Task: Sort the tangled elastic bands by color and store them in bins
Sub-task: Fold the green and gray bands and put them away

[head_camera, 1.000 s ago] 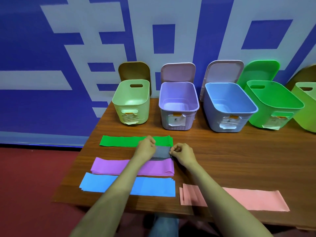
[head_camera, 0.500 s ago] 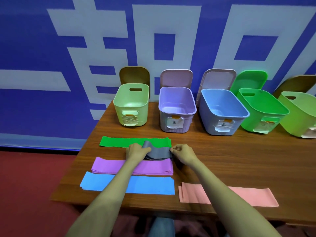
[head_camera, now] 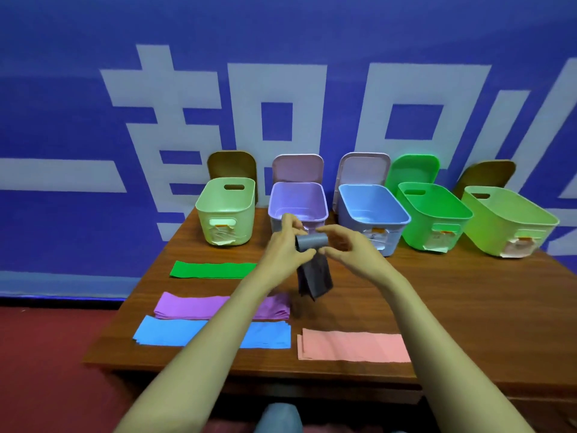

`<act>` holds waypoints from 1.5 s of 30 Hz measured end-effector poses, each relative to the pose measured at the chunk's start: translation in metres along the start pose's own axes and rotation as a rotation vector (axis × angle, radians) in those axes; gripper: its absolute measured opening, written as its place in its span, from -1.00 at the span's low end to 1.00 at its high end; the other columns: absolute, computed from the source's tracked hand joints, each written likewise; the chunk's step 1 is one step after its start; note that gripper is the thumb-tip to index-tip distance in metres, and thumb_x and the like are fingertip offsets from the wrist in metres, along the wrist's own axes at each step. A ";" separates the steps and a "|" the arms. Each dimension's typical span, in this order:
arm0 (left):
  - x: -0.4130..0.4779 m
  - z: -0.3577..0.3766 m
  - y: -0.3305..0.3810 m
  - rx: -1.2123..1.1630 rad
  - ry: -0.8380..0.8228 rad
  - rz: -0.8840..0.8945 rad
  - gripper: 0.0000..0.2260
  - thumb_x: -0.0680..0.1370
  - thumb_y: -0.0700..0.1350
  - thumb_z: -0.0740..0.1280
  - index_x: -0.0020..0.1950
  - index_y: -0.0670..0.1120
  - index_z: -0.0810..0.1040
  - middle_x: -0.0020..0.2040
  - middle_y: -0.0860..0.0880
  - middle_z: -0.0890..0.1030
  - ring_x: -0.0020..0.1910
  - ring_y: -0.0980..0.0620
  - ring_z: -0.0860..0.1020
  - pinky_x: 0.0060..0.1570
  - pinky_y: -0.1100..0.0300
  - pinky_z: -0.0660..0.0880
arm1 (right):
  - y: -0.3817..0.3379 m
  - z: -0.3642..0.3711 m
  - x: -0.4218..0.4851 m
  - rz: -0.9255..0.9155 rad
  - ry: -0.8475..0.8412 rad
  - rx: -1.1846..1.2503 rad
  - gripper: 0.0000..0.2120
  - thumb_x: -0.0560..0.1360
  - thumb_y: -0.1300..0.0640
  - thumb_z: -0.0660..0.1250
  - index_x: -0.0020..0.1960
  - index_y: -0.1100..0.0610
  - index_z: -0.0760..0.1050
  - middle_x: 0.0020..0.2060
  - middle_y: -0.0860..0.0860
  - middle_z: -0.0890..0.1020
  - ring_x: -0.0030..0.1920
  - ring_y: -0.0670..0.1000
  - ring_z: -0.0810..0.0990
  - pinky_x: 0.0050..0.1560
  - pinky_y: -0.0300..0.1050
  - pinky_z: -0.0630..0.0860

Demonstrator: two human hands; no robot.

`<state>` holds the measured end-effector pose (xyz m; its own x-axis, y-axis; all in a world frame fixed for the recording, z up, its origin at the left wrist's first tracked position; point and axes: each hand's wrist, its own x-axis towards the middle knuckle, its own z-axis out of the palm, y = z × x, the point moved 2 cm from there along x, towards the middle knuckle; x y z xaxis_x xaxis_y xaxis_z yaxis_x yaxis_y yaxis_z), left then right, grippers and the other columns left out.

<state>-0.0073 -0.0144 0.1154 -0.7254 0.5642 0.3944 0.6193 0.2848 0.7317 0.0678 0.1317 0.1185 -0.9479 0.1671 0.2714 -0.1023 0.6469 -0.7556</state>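
Fingers (head_camera: 290, 221) and thumb of the left hand (head_camera: 285, 248) pinch one side of a grey band (head_camera: 313, 273). The right hand (head_camera: 348, 250) pinches the other side, its fingers curled over the top. Between the two hands the band's upper part is wound into a short roll. The rest hangs loose below, clear of the table (head_camera: 468, 307) and in front of the purple bin (head_camera: 298, 195).

From where I stand, the other bands lie flat on the table's left half: a green band (head_camera: 215, 270) farthest back, then a purple stack (head_camera: 199, 304), then a blue stack (head_camera: 162, 331). A pink stack (head_camera: 352, 345) lies just right of the blue one, near the front edge.

Along the back stand five open bins in a row: pale green bin (head_camera: 226, 210), the purple one, blue bin (head_camera: 371, 204), green bin (head_camera: 434, 214) and lime bin (head_camera: 505, 220). Each has a paper label on its front. Lids (head_camera: 298, 168) lean behind them against the blue-and-white wall (head_camera: 93, 89).
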 end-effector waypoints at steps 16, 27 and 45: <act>-0.032 0.040 -0.048 -0.605 -0.200 -0.382 -0.71 0.48 -0.17 0.41 0.10 0.10 0.46 0.14 -0.01 0.61 0.03 0.21 0.59 0.02 0.32 0.52 | 0.011 0.002 0.022 0.072 0.122 0.380 -0.87 0.51 0.20 0.32 0.05 0.13 0.55 0.00 0.09 0.64 0.04 0.03 0.58 -0.05 -0.12 0.55; 0.055 0.041 -0.091 -0.741 -0.087 -0.668 -0.76 0.56 -0.32 0.26 0.21 -0.18 0.38 0.06 -0.10 0.57 -0.17 0.09 0.63 -0.27 0.16 0.62 | 0.067 0.027 0.165 0.340 0.041 0.423 -0.91 0.50 0.23 0.30 0.01 0.16 0.46 -0.19 -0.02 0.50 -0.21 -0.05 0.48 -0.18 -0.21 0.46; 0.199 -0.114 -0.144 -0.122 0.041 -0.794 -0.76 0.50 -0.08 0.37 0.01 -0.14 0.36 -0.14 -0.05 0.45 -0.05 -0.12 0.49 -0.27 0.18 0.33 | -0.012 0.085 0.377 0.348 -0.161 0.123 -0.80 0.52 0.22 0.24 0.13 0.13 0.36 -0.29 -0.09 0.40 -0.15 0.07 0.43 -0.12 -0.09 0.39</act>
<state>-0.2748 -0.0318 0.1519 -0.9473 0.1991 -0.2512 -0.1218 0.5014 0.8566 -0.3144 0.1238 0.1790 -0.9664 0.2355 -0.1026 0.2069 0.4767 -0.8544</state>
